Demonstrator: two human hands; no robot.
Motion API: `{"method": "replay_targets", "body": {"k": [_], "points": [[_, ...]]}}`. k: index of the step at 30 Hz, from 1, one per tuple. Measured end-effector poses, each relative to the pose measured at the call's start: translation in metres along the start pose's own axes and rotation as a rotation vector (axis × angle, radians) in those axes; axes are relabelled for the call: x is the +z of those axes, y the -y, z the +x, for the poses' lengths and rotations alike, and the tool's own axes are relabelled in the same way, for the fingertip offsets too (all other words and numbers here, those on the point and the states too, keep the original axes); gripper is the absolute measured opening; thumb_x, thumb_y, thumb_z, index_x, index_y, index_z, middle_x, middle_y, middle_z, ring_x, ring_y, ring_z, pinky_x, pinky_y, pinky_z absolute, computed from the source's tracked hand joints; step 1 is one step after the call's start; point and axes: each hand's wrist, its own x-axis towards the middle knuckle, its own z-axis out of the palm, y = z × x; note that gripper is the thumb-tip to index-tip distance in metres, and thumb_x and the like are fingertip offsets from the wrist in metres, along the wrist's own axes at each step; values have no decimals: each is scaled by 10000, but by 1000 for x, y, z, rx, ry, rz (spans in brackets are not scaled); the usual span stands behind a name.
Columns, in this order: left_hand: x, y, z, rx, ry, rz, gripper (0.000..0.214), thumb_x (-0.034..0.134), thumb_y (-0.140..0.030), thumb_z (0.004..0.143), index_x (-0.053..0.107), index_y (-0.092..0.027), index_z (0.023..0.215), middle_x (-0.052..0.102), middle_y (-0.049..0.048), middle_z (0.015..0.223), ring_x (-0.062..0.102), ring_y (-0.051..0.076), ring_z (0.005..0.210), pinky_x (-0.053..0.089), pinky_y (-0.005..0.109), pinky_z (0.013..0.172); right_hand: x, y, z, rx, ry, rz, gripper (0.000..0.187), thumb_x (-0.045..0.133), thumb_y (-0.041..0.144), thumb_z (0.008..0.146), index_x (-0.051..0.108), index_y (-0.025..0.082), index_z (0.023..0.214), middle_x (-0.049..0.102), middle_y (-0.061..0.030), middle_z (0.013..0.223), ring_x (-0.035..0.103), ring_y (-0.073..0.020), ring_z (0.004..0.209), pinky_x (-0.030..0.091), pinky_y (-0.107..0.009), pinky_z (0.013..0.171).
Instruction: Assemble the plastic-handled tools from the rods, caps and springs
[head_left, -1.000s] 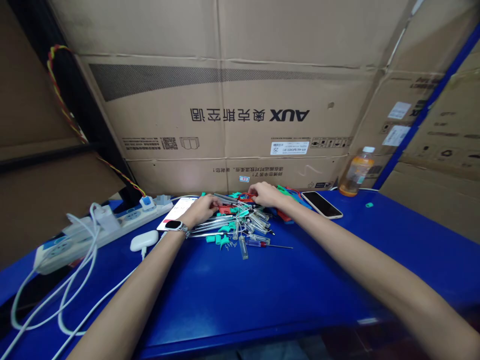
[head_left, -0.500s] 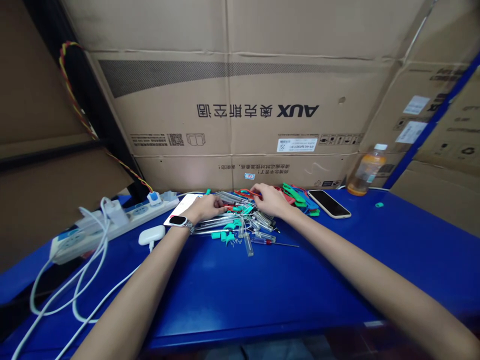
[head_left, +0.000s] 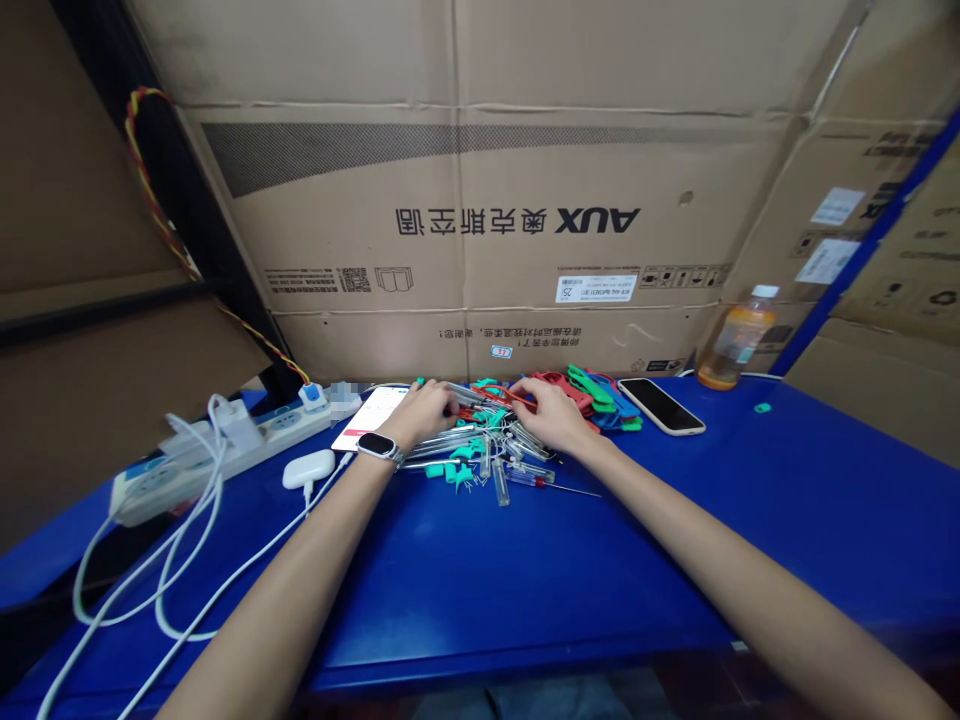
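My left hand (head_left: 426, 412), with a watch on its wrist, reaches into the left side of a pile of small parts. Its fingers are curled together, and what they hold, if anything, is hidden. On the right side of the pile, my right hand (head_left: 553, 415) closes its fingertips on a red wire (head_left: 511, 396). Between and below the hands lie metal rods (head_left: 446, 440), green plastic pieces (head_left: 463, 452) and clear-handled test pens (head_left: 501, 482). A screwdriver (head_left: 536, 481) with a red collar lies at the front of the pile, its shaft pointing right.
Green clips (head_left: 592, 388) and a phone (head_left: 661, 406) lie right of the pile, with a bottle (head_left: 737, 340) farther right. At left are a white tablet-like screen (head_left: 367, 418), an earbud case (head_left: 308, 468), a power strip (head_left: 187, 475) and loose white cables (head_left: 176, 560). Cardboard (head_left: 510, 270) stands behind.
Both hands stay over the pile. My left hand has shifted slightly right, and the red wire now shows more clearly at my right fingertips. The whole view has moved a little.
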Motion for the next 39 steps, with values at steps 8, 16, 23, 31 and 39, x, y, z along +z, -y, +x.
{"method": "replay_targets", "body": {"k": [8, 16, 23, 31, 39], "points": [[-25, 4, -11, 65, -113, 160, 83, 612, -126, 766, 648, -192, 800, 634, 108, 1093, 538, 314, 1079, 371, 442, 927, -3, 2, -8, -2, 17, 35, 190, 538, 256, 858, 661, 255, 1003, 732, -7, 1036, 655, -215, 926, 459, -316, 752], [-52, -5, -21, -4, -171, 259, 115, 582, -107, 818, 650, -193, 785, 666, 78, 900, 582, 279, 907, 363, 501, 936, -8, 3, -13, 14, 17, 56, 170, 544, 259, 853, 667, 257, 970, 737, -3, 1006, 660, -215, 902, 450, -306, 724], [-39, -23, -9, 219, -326, 348, 271, 494, 0, 792, 663, -208, 749, 626, 80, 976, 534, 275, 1033, 140, 581, 1168, -11, 3, -17, 100, -23, 94, 166, 558, 309, 860, 651, 262, 989, 733, 0, 994, 662, -225, 915, 469, -322, 762], [-40, -10, -18, 131, -383, 306, 108, 558, -128, 869, 629, -205, 843, 634, 86, 1017, 549, 285, 1032, 327, 523, 1050, -3, -2, -19, 30, -68, 283, 161, 558, 281, 858, 645, 231, 984, 729, -16, 956, 670, -201, 870, 500, -331, 816], [-32, -24, -19, 353, -208, -133, 41, 554, -194, 917, 583, -200, 888, 648, 37, 934, 601, 194, 889, 460, 320, 813, -5, -19, -25, 0, -162, 568, 251, 560, 348, 868, 645, 194, 1047, 725, -49, 943, 685, -180, 767, 551, -303, 729]]}}
